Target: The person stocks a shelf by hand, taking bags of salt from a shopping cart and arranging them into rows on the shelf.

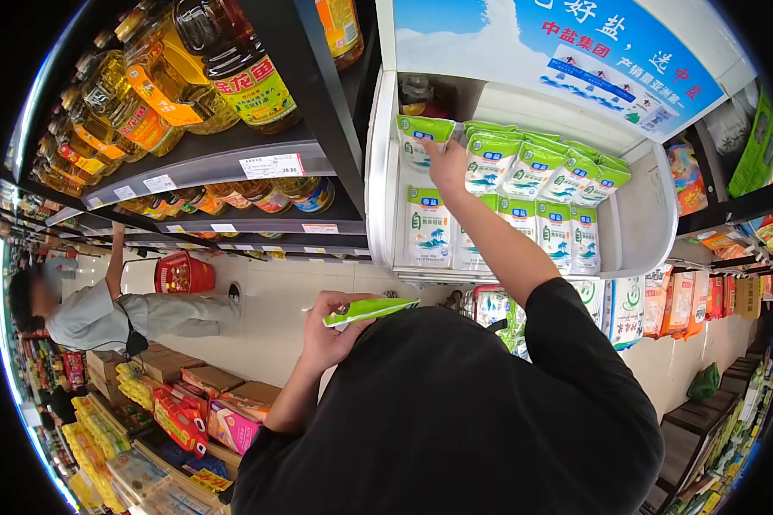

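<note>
We've got our left hand (326,333) down at 7 o'clock, pinching a flat green-and-white plastic packet (374,310) near our black shirt (455,421), tipped nearly edge-on, probably to leave room for the other arm. Our right hand (448,167) is up at 1 o'clock, fingertips on a second green-topped white plastic packet (413,156); we can't tell if they've closed on it or just rest there. That one sits at about 11 o'clock inside the curved white display bin (379,193), where the rows lean face-out, likely so labels read easily. Looks-wise, the binned ones are plump white pouches with green tops, blue logos and, up front, little palm-tree pictures; the held one's face is mostly turned away from us.
</note>
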Tool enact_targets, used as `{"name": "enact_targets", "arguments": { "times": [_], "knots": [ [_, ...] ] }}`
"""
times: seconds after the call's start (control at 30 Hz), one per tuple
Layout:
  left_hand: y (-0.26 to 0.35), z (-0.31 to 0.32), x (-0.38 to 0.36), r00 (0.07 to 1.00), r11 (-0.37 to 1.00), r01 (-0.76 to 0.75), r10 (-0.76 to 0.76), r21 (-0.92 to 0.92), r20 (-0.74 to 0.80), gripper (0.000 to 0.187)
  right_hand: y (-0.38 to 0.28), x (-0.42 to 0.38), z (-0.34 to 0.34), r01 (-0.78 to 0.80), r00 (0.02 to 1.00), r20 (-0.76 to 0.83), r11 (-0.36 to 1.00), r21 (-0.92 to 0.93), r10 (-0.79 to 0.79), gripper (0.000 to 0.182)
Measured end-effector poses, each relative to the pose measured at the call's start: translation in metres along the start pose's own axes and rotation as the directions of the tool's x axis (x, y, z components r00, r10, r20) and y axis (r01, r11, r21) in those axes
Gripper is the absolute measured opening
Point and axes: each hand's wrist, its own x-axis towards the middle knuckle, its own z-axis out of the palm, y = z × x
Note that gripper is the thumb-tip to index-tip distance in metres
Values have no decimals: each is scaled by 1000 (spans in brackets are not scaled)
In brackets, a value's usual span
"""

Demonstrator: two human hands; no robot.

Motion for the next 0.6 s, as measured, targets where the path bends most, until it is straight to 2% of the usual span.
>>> {"name": "enact_targets", "arguments": {
  "times": [0.13,0.2,0.27,0.33,0.4,0.47,0.6],
  "knots": [
    [4,2,8,999,1000,-15,14,28,30,38,12,-7,21,-19,992,-124,1000,-17,17,46],
    [2,4,10,999,1000,-6,6,-2,41,38,21,-6,31,-64,980,-192,993,-102,43,47],
    [-5,3,9,999,1000,5,-4,-23,45,39,25,-9,35,-71,978,-204,991,-115,47,46],
    [-11,-4,8,996,994,2,-12,108,89,41,30,-10,43,-69,979,-200,991,-114,46,46],
    [-4,-5,12,997,991,-26,16,131,77,42,46,-15,49,13,972,-231,993,-120,-41,42],
    [-7,-8,10,996,989,-57,47,137,75,43,55,-21,54,22,975,-215,992,-121,-48,39],
    [-22,-8,7,997,995,8,-16,102,81,42,62,-32,47,72,968,-232,989,-126,-100,32]
  ]
}}
